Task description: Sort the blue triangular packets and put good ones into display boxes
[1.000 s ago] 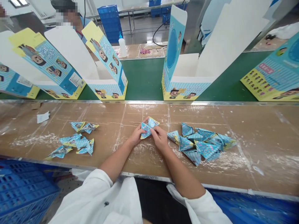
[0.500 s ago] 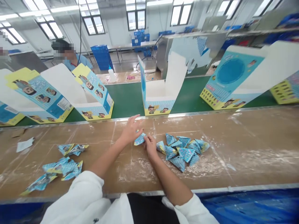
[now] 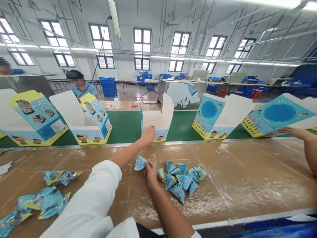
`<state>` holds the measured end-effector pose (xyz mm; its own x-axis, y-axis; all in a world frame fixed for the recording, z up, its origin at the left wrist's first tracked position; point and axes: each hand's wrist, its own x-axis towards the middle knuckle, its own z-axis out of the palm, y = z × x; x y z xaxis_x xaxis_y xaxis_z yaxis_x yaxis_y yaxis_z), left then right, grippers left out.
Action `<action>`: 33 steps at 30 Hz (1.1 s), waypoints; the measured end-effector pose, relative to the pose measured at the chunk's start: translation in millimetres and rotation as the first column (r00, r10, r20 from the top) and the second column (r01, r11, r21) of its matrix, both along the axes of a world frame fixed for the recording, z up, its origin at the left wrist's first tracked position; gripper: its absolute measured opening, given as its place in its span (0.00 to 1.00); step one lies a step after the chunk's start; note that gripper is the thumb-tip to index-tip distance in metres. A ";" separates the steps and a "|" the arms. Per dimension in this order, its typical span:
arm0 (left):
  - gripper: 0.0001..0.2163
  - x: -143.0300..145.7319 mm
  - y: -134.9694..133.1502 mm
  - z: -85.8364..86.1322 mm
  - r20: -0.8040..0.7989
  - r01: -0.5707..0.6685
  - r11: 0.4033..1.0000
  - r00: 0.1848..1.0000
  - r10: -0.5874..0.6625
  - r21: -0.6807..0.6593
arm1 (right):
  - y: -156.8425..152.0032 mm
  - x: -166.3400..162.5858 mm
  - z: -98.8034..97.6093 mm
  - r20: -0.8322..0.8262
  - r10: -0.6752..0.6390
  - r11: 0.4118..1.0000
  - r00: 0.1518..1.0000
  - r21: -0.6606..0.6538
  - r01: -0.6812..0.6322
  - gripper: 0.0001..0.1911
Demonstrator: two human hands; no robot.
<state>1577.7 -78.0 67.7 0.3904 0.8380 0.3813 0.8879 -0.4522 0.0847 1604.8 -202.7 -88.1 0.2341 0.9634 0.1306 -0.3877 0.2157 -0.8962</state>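
My left hand [image 3: 148, 134] reaches forward and closes on the front edge of an open white-and-blue display box [image 3: 158, 123] standing on the green conveyor belt [image 3: 123, 124]. On the brown worktable [image 3: 247, 175], my right hand [image 3: 150, 170] pinches a blue triangular packet [image 3: 140, 163]. A pile of several more such packets [image 3: 182, 178] lies just to its right.
More open printed boxes [image 3: 92, 120] [image 3: 215, 119] stand along the belt. Loose packets [image 3: 44, 200] lie at the table's left. Another person's hand [image 3: 293, 132] touches a box at the far right. A co-worker [image 3: 80, 87] stands beyond the belt.
My left hand let go of the packet and stretched forward to the box on the belt. My right hand kept the packet on the table. The camera tilted up.
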 end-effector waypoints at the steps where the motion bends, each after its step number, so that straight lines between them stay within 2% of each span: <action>1: 0.23 -4.5 -5.6 -4.2 -0.004 0.012 1.000 1.000 -0.012 0.006 | -0.2 3.0 2.5 -0.021 -0.036 0.999 0.999 0.008 0.036 0.23; 6: 0.23 -22.2 -34.8 -27.4 -0.011 0.090 0.996 0.996 -0.090 0.015 | -2.0 36.3 24.0 -0.138 -0.264 0.960 0.955 0.059 0.273 0.24; 10: 0.22 -29.9 -53.4 -45.8 0.002 0.130 0.992 0.992 -0.130 -0.002 | -8.3 56.2 38.2 -0.189 -0.338 0.929 0.922 0.091 0.359 0.25; 14: 0.22 -35.7 -67.5 -62.4 0.027 0.161 0.987 0.987 -0.160 -0.016 | -18.7 53.7 40.1 -0.196 -0.316 0.934 0.928 0.110 0.341 0.25; 17: 0.21 -39.9 -74.1 -72.8 0.055 0.174 0.984 0.983 -0.173 -0.021 | -15.5 49.3 46.2 -0.175 -0.290 0.941 0.941 0.125 0.314 0.23; 19: 0.20 -42.4 -76.5 -77.8 0.074 0.180 0.983 0.981 -0.178 -0.023 | -2.6 48.3 59.8 -0.155 -0.270 0.946 0.950 0.140 0.292 0.22; 23: 0.19 -47.6 -77.2 -82.1 0.111 0.179 0.984 0.978 -0.175 -0.021 | 35.5 47.3 99.6 -0.081 -0.163 0.969 0.983 0.174 0.174 0.16; 25: 0.20 -51.0 -75.4 -82.5 0.129 0.179 0.984 0.976 -0.176 -0.015 | 45.2 45.8 109.4 0.018 -0.127 0.975 0.992 0.185 0.121 0.20; 28: 0.20 -57.0 -70.0 -83.0 0.160 0.188 0.982 0.970 -0.185 -0.004 | 33.1 41.2 96.7 0.264 -0.095 0.972 0.960 0.232 0.032 0.17; 31: 0.22 -62.6 -63.0 -83.6 0.200 0.186 0.982 0.962 -0.186 0.018 | -1.7 35.4 63.8 0.490 -0.075 0.956 0.869 0.282 -0.076 0.13; 33: 0.24 -65.1 -58.3 -83.0 0.224 0.180 0.983 0.957 -0.184 0.035 | -25.8 33.4 44.3 0.612 -0.132 0.942 0.780 0.323 -0.094 0.12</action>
